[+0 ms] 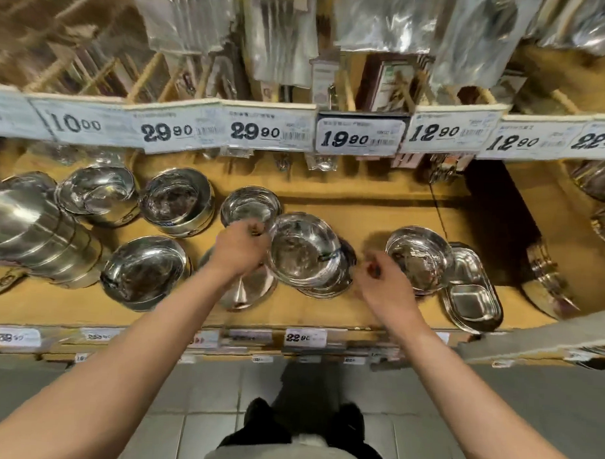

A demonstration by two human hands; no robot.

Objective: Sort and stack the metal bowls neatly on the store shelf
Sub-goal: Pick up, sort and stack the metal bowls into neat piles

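Note:
Several shiny metal bowls stand on the wooden store shelf (380, 211). A wide bowl (303, 253) sits tilted in the middle on a low stack of dishes (326, 288). My left hand (240, 247) is closed on this bowl's left rim, just in front of a smaller bowl (250, 207). To the right of the wide bowl, my right hand (385, 280) hovers with fingers curled and nothing visible in them. Beyond it sits another bowl (418, 257). More bowls stand at the left: two at the back (98, 194) (177, 201) and one in front (143, 272).
A flat metal plate (247, 292) lies under my left wrist. Divided metal trays (473, 293) are stacked at the right. Tall stacked pots (30, 233) fill the far left. Price tags (359, 137) line the upper shelf edge, with packaged utensils hanging above.

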